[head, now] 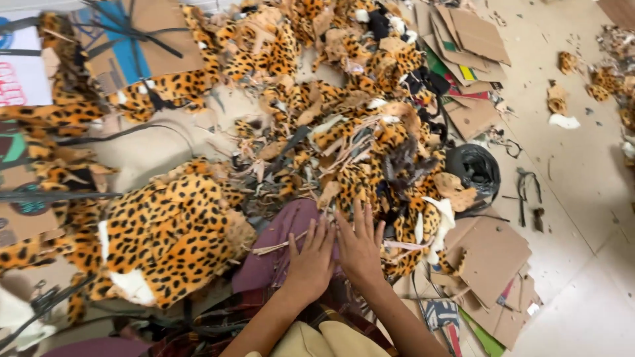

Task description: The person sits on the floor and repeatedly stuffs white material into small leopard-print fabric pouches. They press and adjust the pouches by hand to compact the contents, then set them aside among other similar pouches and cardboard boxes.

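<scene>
My left hand [311, 261] and my right hand [360, 246] lie flat side by side, fingers spread, on a purple cloth [274, 244] over my lap. Their fingertips reach the edge of a big heap of leopard-print fur scraps [344, 142] mixed with tan strips and black bits. Neither hand grips anything. A large stuffed piece of leopard-print fabric [165, 235] with white patches sits just left of my left hand.
Flattened cardboard pieces [493, 254] lie at my right and more cardboard [466, 33] at the top. A black plastic bag [473, 168] sits beside the heap. Small fur scraps [559, 99] dot the pale floor at right. A taped cardboard box [142, 36] stands top left.
</scene>
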